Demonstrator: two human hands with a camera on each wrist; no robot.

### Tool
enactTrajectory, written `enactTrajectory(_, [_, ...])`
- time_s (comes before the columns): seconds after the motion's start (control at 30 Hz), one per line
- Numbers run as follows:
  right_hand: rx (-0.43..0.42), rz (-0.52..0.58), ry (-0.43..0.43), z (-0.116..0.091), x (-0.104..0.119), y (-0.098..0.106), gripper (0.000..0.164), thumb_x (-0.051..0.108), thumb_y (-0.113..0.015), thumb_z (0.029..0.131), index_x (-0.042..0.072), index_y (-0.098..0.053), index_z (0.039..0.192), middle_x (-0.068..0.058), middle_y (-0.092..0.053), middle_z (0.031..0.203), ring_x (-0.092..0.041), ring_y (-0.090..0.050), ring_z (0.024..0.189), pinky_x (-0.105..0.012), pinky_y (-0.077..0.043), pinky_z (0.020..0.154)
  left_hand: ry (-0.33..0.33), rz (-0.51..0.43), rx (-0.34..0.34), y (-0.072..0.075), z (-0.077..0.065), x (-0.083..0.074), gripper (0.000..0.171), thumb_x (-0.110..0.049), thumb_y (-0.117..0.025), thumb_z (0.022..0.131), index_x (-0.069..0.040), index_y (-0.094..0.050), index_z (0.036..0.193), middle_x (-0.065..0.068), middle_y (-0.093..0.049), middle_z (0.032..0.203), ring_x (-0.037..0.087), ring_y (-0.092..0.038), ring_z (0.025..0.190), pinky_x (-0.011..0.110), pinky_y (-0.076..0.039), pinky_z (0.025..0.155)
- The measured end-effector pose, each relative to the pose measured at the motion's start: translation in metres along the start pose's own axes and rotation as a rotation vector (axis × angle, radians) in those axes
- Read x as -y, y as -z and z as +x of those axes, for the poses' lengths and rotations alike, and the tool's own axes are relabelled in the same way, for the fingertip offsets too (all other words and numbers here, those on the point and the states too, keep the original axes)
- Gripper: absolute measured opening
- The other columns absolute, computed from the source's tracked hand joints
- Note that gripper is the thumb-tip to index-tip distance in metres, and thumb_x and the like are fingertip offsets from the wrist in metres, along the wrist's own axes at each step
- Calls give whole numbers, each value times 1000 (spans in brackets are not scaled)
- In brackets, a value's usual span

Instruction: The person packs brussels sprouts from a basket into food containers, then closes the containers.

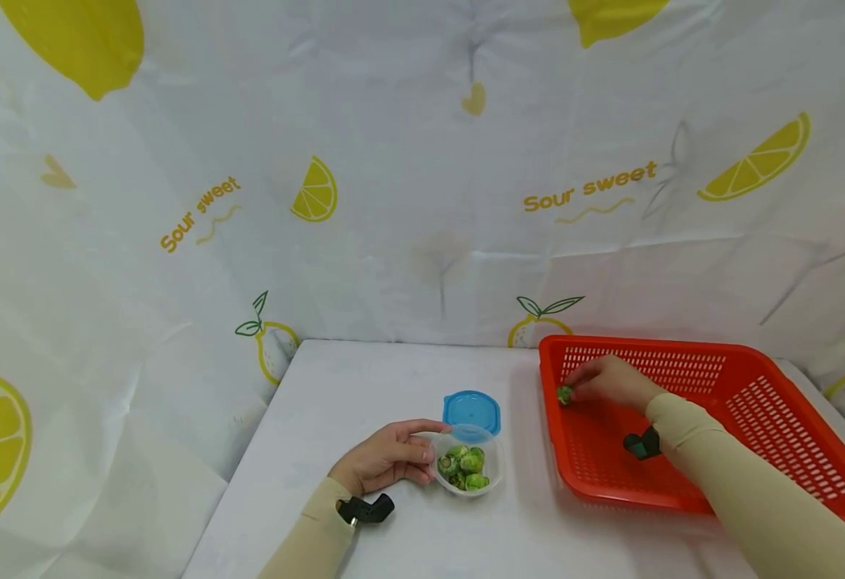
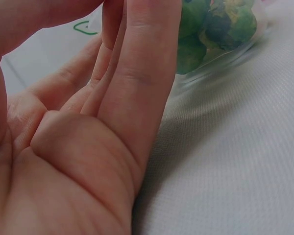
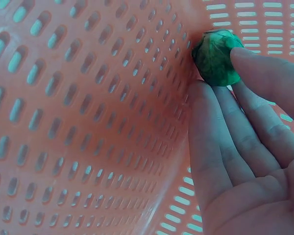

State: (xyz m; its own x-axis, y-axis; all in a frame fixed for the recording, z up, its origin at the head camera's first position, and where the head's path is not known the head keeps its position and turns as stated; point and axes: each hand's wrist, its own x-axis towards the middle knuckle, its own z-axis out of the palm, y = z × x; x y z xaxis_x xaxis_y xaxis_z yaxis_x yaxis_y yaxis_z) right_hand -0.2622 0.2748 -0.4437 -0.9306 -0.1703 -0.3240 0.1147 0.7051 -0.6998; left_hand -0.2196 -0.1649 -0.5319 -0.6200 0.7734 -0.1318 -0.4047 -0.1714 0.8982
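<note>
A round clear plastic container [image 1: 493,466] with several Brussels sprouts [image 1: 472,460] in it stands on the white table. My left hand [image 1: 387,456] holds its left side, index finger along the rim. In the left wrist view, the fingers [image 2: 142,63] reach up beside the container, partly hiding the sprouts [image 2: 230,22]. Inside the red basket [image 1: 682,490], my right hand [image 1: 613,382] pinches a single Brussels sprout [image 3: 218,58] between thumb and fingers, close to the left wall. Behind the container lies a blue lid [image 1: 473,412].
The basket's slotted walls [image 3: 88,98] rise around the right hand. A white cloth backdrop [image 1: 408,161] with lemon prints hangs behind the table [image 1: 364,378]. Each wrist carries a small dark camera mount [image 1: 366,509].
</note>
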Motion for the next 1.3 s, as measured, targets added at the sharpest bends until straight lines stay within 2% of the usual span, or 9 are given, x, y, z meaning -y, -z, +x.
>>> enactTrajectory(0.57, [6,-12,0,-1,-2,0,33,20,-83,96,7,-80,126,-8,-80,116,-24,-67,107,-48,-59,100,4,-3,3,-1,3,1,60,1,-63,102,-3,-47,160,2,-75,94,14,-79,86,28,-68,81])
enactTrajectory(0.77, [5,-27,-1,-4,-2,4,35,24,-85,94,9,-81,125,-7,-81,117,-26,-66,112,-50,-59,101,0,5,-1,-1,1,0,59,2,-63,103,-4,-48,160,1,-75,93,14,-79,85,27,-67,81])
enactTrajectory(1.0, [-23,-82,29,-22,-5,16,37,28,-83,96,9,-80,128,-9,-79,121,-32,-63,119,-53,-60,100,1,9,5,-1,-1,-1,60,0,-65,103,-5,-48,160,2,-75,96,15,-80,87,28,-67,82])
enactTrajectory(1.3, [-65,-60,36,-44,5,20,40,32,-83,96,12,-79,131,-6,-80,121,-29,-65,119,-55,-61,103,0,3,8,-2,-1,0,62,-2,-67,102,-5,-47,161,1,-72,95,15,-80,87,28,-68,83])
